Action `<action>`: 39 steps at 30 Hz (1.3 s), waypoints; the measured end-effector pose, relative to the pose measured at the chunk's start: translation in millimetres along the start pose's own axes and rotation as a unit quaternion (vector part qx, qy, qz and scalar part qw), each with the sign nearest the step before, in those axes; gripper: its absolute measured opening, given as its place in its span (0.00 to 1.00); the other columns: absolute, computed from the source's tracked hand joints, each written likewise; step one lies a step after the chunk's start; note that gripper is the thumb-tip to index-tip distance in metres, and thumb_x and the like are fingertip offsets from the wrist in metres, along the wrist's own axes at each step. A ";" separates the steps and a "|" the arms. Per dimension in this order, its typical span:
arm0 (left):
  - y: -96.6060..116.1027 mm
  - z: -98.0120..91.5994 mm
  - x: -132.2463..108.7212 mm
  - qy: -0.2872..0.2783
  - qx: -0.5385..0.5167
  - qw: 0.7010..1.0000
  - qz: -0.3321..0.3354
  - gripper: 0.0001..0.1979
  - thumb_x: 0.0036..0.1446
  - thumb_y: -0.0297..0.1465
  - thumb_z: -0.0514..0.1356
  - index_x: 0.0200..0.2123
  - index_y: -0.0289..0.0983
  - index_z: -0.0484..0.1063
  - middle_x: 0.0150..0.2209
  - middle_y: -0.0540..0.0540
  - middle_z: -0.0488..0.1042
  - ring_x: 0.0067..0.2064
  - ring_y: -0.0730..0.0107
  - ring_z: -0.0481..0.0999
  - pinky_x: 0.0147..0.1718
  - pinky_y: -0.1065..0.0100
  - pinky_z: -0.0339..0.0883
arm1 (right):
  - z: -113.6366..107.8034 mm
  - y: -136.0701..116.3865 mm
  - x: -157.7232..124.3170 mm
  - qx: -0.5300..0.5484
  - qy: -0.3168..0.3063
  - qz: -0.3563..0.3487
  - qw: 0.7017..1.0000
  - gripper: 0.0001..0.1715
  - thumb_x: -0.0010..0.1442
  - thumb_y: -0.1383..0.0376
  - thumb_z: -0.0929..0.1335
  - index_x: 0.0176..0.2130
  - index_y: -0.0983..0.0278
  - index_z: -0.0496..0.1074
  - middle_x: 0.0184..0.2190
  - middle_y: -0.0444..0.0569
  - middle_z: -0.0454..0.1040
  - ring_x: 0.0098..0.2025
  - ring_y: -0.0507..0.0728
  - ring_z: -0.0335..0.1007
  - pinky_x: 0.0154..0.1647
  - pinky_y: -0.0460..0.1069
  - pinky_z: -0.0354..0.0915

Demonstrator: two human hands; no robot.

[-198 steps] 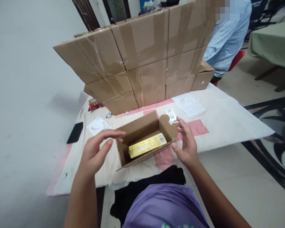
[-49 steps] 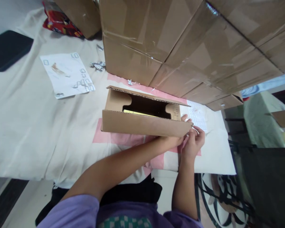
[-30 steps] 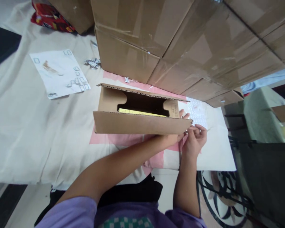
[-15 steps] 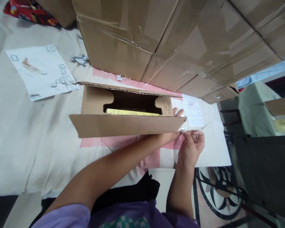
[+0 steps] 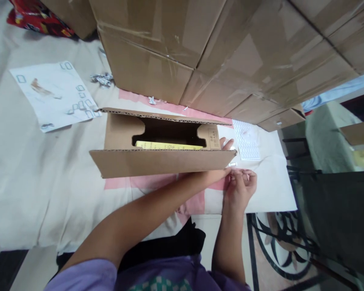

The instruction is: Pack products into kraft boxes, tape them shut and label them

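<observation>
An open cardboard box stands in front of me with its long flaps raised, and a yellow item shows inside. My left arm reaches across below the near flap to the box's right end. Stretched, slightly parted fingertips of my left hand show beside that end; the flap hides most of the hand. Just right of the box's near corner is my right hand, its fingers pinched together close to my left thumb. Whatever lies between them is too small to make out. A small white piece lies just above the pinch.
Taped cardboard boxes are stacked behind the open box. A sheet with blue outlines and crumpled paper lie left, a patterned sheet right. A red packet is far left. A dark chair stands beyond the right edge.
My right hand has shifted slightly left, nearer my left thumb, with its fingers still pinched. My left hand and the box stay about where they were; the view has tilted slightly.
</observation>
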State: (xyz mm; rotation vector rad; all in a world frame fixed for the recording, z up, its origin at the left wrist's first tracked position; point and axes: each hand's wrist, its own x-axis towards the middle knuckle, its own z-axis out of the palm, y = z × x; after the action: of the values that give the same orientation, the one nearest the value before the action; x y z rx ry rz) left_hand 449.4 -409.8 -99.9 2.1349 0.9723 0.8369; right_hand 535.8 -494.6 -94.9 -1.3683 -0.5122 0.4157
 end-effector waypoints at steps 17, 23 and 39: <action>-1.7 3.0 -0.6 0.021 0.001 1.000 0.009 0.44 0.56 0.44 0.68 0.71 0.40 0.56 0.72 0.38 0.57 0.68 0.42 0.63 0.69 0.46 0.53 | 1.9 -3.5 3.1 0.037 -0.047 -0.045 0.997 0.22 0.47 0.70 0.75 0.33 0.58 0.59 0.25 0.34 0.62 0.29 0.49 0.63 0.38 0.47 0.67; 1.0 -0.8 -0.5 0.015 0.014 1.000 0.010 0.43 0.56 0.45 0.68 0.70 0.40 0.57 0.71 0.36 0.59 0.66 0.43 0.66 0.67 0.47 0.56 | 2.1 -3.9 1.6 0.036 -0.044 -0.044 0.997 0.22 0.45 0.70 0.73 0.32 0.58 0.56 0.24 0.33 0.56 0.28 0.49 0.60 0.40 0.48 0.66; -0.4 1.1 -1.9 0.016 -0.004 1.000 0.009 0.44 0.56 0.44 0.67 0.71 0.39 0.55 0.72 0.37 0.57 0.69 0.41 0.62 0.68 0.45 0.55 | 0.9 2.1 5.5 0.056 -0.055 -0.043 0.996 0.26 0.45 0.72 0.75 0.30 0.60 0.55 0.22 0.33 0.57 0.27 0.47 0.56 0.37 0.44 0.61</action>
State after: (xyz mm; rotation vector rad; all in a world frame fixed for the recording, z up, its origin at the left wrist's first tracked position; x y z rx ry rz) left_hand 449.1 -411.5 -101.4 2.1323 0.9642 0.8842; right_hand 539.7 -490.4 -96.3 -1.2160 -0.6276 0.4438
